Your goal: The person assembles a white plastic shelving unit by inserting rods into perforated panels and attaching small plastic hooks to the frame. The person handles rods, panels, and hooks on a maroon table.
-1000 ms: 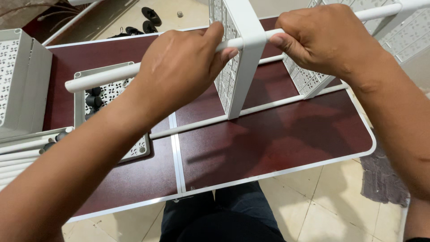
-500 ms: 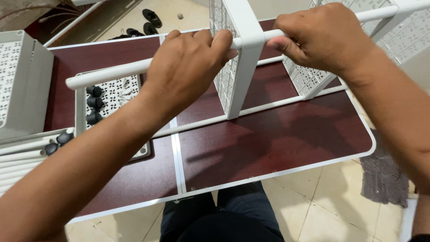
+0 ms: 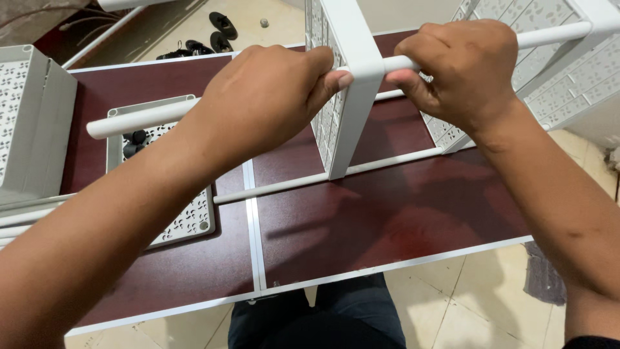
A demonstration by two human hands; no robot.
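Note:
A white plastic rack lies on its side over a dark red folding table. Its upper white tube runs across the view and passes through the corner of a perforated white shelf panel. My left hand is closed around that tube just left of the panel. On the other side of the panel my right hand grips the same tube. A second, lower tube runs along the panel's bottom corner.
A perforated white tray holding small black caps lies on the table's left half. Another white shelf piece stands at the far left, and one more panel at the right. Black sandals lie on the tiled floor behind.
My left hand has slid a little right along the tube toward the panel. The right hand keeps its grip in the same place.

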